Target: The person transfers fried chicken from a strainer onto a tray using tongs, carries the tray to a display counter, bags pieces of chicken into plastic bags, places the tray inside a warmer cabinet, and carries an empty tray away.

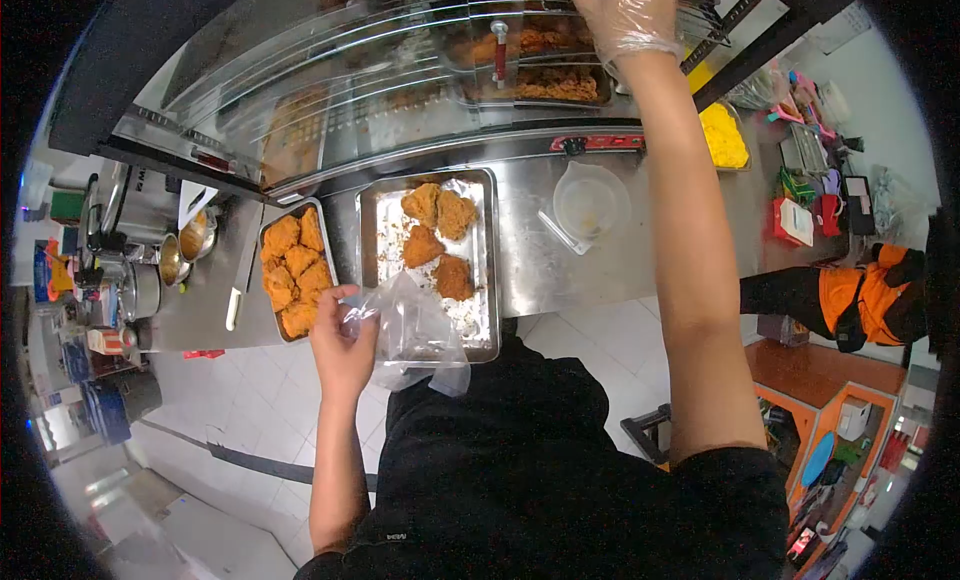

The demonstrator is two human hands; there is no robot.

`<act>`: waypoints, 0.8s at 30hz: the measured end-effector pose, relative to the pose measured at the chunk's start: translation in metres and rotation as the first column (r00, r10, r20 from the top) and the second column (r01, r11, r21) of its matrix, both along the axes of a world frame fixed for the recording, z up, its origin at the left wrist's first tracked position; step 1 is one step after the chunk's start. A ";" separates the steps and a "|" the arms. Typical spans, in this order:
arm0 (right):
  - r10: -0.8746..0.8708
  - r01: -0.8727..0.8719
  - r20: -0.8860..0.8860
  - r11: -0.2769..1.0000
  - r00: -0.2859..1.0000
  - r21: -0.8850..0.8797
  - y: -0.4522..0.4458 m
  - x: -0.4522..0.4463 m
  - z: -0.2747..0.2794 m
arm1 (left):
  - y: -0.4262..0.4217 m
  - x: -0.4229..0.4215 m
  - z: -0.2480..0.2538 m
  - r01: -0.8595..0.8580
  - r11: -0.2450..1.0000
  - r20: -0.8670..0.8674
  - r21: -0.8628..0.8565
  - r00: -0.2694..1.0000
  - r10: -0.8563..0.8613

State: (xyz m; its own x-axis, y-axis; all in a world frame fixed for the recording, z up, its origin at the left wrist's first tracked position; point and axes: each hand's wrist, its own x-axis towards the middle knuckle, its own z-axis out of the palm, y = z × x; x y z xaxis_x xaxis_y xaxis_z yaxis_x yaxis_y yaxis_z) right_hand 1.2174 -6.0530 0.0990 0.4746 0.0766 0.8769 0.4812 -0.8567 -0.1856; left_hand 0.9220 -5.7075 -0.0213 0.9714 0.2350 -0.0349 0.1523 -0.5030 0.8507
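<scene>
Your gloved right hand (630, 20) reaches up at the display warmer (450, 145) beyond the metal tray (491, 260); you can't tell its grip. Your left hand's (342, 345) fingers pinch the plastic bag (415, 325); shifting it calls for clearing the tray's fried chicken (424, 246).

"What is the person wearing?"
"A plain black top (500, 470), creased across the front, with small white lettering (397, 536) on the left side, too tiny to read for certain."
"And the sleeves?"
"Short and black; the right sleeve (730, 480) ends above the elbow."
"Anything on the right grip (632, 18)?"
"A clear plastic glove (645, 40), thin, shiny and wrinkled at the wrist."
</scene>
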 end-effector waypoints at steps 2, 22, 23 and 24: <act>-0.008 0.008 0.009 1.000 1.000 -0.024 0.002 0.005 -0.002 | 0.001 -0.004 0.001 -0.014 1.000 -0.002 -0.017 1.000 0.014; -0.018 0.012 0.063 0.996 0.998 0.094 0.017 -0.015 -0.015 | 0.040 0.027 0.015 -0.100 0.983 0.097 0.152 0.992 0.086; -0.044 0.037 0.078 0.995 0.996 0.088 0.020 -0.025 -0.018 | 0.069 0.042 0.003 -0.119 0.961 0.142 0.251 0.986 0.085; -0.006 0.005 0.003 0.981 1.000 0.192 0.022 -0.030 -0.032 | 0.096 0.059 -0.007 -0.141 0.928 0.185 0.345 0.979 0.080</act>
